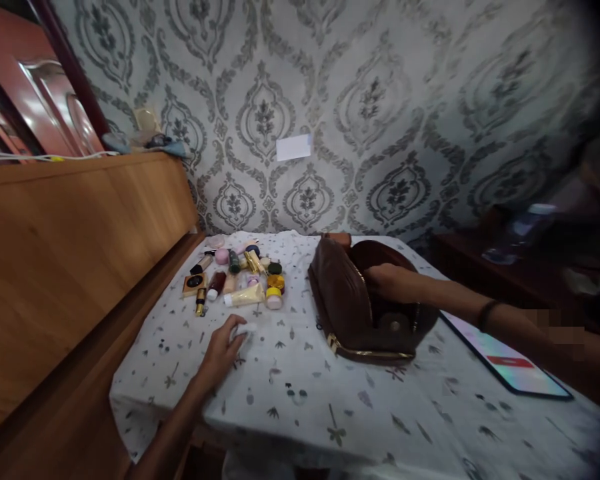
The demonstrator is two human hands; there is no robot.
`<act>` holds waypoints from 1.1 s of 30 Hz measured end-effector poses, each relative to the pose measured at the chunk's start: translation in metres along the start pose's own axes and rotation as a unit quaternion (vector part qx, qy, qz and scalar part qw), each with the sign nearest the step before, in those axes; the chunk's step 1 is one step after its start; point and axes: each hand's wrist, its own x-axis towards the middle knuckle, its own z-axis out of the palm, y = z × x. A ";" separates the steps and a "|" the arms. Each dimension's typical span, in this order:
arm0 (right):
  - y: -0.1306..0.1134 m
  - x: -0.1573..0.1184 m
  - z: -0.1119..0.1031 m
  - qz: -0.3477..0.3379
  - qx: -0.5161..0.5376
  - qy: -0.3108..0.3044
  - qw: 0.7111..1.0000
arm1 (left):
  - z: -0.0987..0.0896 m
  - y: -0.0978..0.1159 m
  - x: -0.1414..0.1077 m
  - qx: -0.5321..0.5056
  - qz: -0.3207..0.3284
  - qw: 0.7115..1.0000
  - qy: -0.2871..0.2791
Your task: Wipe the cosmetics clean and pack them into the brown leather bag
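A brown bag (pixel 343 293) stands on the cloth-covered counter (pixel 300 407), its zipped mouth spread wide and a round snap showing at the front of the opening. The right hand (pixel 383 283) is inside that mouth; its fingers are hidden, so whether its grip is clenched or released, and what else the bag contains, I cannot tell. The left hand (pixel 222 343) has its grip closed on a small white item (pixel 245 329), blurred, just in front of a cluster of cosmetics containers: a cream-coloured tube (pixel 245 295) with a white cap, a yellow-lidded jar (pixel 274 301), an amber jar (pixel 275 283) and a dark red bottle (pixel 217 285) with a white cap. Their contents and any labels are too small to make out. Near the right forearm lies a tablet (pixel 535 380), its screen lit with a red band, any writing there illegible.
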 end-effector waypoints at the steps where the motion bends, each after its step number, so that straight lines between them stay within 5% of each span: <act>1: 0.000 -0.002 -0.008 0.005 -0.006 -0.002 1.000 | -0.002 -0.001 0.002 0.002 -0.003 1.000 -0.002; 7: -0.024 -0.022 -0.054 0.110 -0.074 0.168 0.977 | -0.023 -0.014 0.027 0.036 -0.001 0.999 0.014; 12: -0.064 -0.012 -0.060 0.030 -0.023 0.243 0.969 | -0.031 -0.031 0.052 0.086 0.012 0.993 0.079; 15: -0.092 0.009 -0.046 -0.031 0.010 0.219 0.975 | -0.026 -0.043 0.054 0.119 0.018 0.989 0.091; 21: -0.144 0.064 -0.005 -0.094 0.087 0.077 0.989 | -0.015 -0.057 0.048 0.151 0.057 0.985 0.062; 25: -0.159 0.104 0.016 -0.051 0.127 0.040 0.990 | -0.015 -0.057 0.049 0.173 0.076 0.981 0.050; 33: -0.156 0.157 0.040 0.047 0.142 0.070 0.986 | -0.016 -0.058 0.052 0.211 0.090 0.972 0.043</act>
